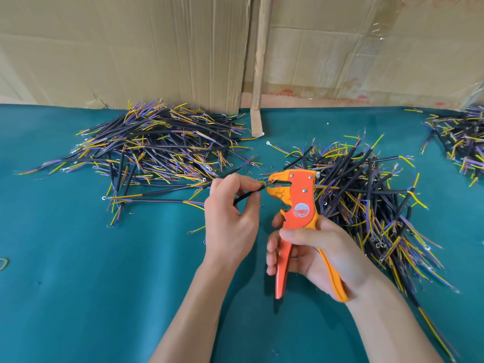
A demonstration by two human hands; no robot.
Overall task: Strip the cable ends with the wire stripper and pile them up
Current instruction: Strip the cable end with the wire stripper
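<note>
Nearest to us, our right hand (314, 254) wraps around the two handles of the orange wire stripper (296, 205), thumb laid across the front just below its round label and fingers curled behind the handles, so the tool stands upright with its head pointing left. Just beyond and to the left, our left hand (230, 213) pinches a black cable (247, 196) between thumb and forefinger, the other fingers curled loosely beneath it. The cable runs out past those fingertips, and its yellow and blue inner wires reach into the stripper's jaws, which stand slightly apart; whether they bite the wire we cannot tell. Both hands hover over the teal table cover (91, 284). Behind the stripper and to the right lies a dense pile of cables (366, 195), touching nothing we hold. Farther off on the left spreads a second, flatter pile (157, 148), and a third heap (463, 137) sits at the far right edge. At the back, cardboard sheets (131, 48) stand against the table, with a wooden stick (259, 64) between them.
</note>
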